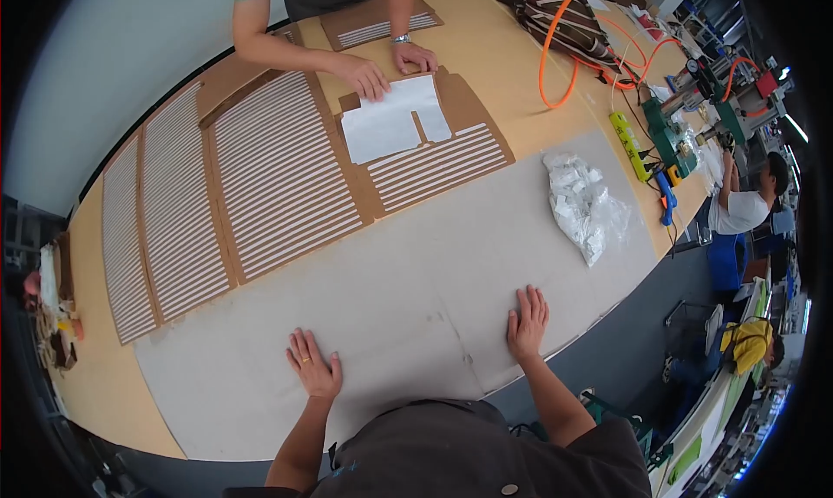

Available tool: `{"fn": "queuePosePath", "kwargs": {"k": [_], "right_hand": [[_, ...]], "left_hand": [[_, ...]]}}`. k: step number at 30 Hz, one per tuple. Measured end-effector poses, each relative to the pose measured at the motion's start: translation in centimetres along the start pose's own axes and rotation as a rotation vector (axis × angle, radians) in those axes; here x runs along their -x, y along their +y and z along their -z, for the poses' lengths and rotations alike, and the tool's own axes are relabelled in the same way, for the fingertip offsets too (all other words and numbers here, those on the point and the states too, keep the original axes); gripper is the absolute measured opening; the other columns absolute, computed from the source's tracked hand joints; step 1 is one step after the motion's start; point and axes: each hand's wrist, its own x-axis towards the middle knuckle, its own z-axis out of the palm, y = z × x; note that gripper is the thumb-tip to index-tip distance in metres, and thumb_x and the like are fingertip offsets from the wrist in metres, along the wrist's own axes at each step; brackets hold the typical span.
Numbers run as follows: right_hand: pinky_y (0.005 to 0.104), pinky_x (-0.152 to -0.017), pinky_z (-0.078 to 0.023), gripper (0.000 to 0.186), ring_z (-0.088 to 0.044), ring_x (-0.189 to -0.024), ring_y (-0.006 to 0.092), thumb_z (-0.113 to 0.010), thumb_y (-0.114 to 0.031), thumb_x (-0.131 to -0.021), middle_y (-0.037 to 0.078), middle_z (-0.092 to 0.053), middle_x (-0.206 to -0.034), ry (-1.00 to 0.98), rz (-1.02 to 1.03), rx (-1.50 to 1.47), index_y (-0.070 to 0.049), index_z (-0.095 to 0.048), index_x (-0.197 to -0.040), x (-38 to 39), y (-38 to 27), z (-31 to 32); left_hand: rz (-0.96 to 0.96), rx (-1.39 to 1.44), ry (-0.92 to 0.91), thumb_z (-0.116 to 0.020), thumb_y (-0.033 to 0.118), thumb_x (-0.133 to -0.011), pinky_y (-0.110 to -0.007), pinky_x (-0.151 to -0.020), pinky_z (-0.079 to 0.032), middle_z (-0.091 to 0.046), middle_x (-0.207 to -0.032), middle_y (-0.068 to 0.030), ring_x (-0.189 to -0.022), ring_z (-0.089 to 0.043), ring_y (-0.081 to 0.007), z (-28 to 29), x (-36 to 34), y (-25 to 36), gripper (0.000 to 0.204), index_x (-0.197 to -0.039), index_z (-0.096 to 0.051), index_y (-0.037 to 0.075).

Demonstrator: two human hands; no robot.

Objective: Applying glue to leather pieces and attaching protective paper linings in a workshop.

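Note:
My left hand [313, 364] lies flat on the grey sheet [390, 298] that covers the near side of the table, fingers stretched out. To the right, my right hand [528, 324] rests on the same sheet, also open, near its edge. Neither hand holds anything. Beyond them lie brown cardboard panels [369, 194] bearing rows of white strips [282, 160]. Across the table, a co-worker's hands [369, 77] touch a white sheet with a slot cut in it [382, 127], laid over the right-hand panel.
A clear plastic bag of white pieces [580, 205] lies on the right. Past it are a green power strip [628, 145], a blue tool [666, 194], an orange hose [545, 68], a green bench machine [672, 134] and a striped dark bundle [560, 25].

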Motion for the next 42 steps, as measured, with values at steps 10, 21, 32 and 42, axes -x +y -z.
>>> {"fn": "queuePosePath", "kwargs": {"k": [10,21,32,42], "right_hand": [[0.0514,-0.115,-0.024,0.042,-0.039,-0.136,0.0356,-0.055,-0.019,-0.092,0.014,-0.047,-0.143,0.089,0.021,0.003,-0.010,-0.053,-0.133,-0.5,-0.8,-0.1],[0.0490,-0.088,-0.046,0.027,-0.063,-0.100,0.0322,-0.059,-0.009,-0.089,0.010,-0.068,-0.103,0.061,0.337,-0.036,-0.014,-0.064,-0.115,-35.6,-11.7,-2.9],[0.0550,-0.091,-0.045,0.029,-0.068,-0.096,0.0361,-0.052,-0.015,-0.092,0.017,-0.069,-0.105,0.022,0.261,0.177,-0.018,-0.059,-0.121,-53.0,-18.4,-9.4],[0.0508,-0.083,-0.050,0.019,-0.070,-0.085,0.0346,-0.054,-0.022,-0.095,0.014,-0.071,-0.091,0.069,0.393,0.266,-0.021,-0.063,-0.111,-55.3,-16.8,-9.9]], "left_hand": [[-0.017,0.039,0.121,-0.056,0.029,-0.088,-0.059,-0.117,-0.010,-0.024,-0.157,-0.0237,-0.145,-0.019,-0.0426,-0.3,0.6,-0.6,0.072,-0.148,-0.032,-0.003],[-0.341,0.145,0.108,-0.061,0.017,-0.084,-0.055,-0.105,-0.031,-0.042,-0.135,-0.0188,-0.124,-0.038,-0.0414,-0.9,-13.3,5.3,0.055,-0.135,-0.046,0.003],[-0.288,0.193,0.070,-0.064,0.019,-0.080,-0.053,-0.099,-0.037,-0.045,-0.133,-0.0148,-0.119,-0.043,-0.0378,0.2,-13.3,5.1,0.050,-0.128,-0.055,0.005],[-0.274,0.217,0.064,-0.066,0.019,-0.079,-0.053,-0.098,-0.038,-0.046,-0.132,-0.0142,-0.119,-0.045,-0.0377,0.1,-13.6,5.1,0.049,-0.125,-0.057,0.006]]}}
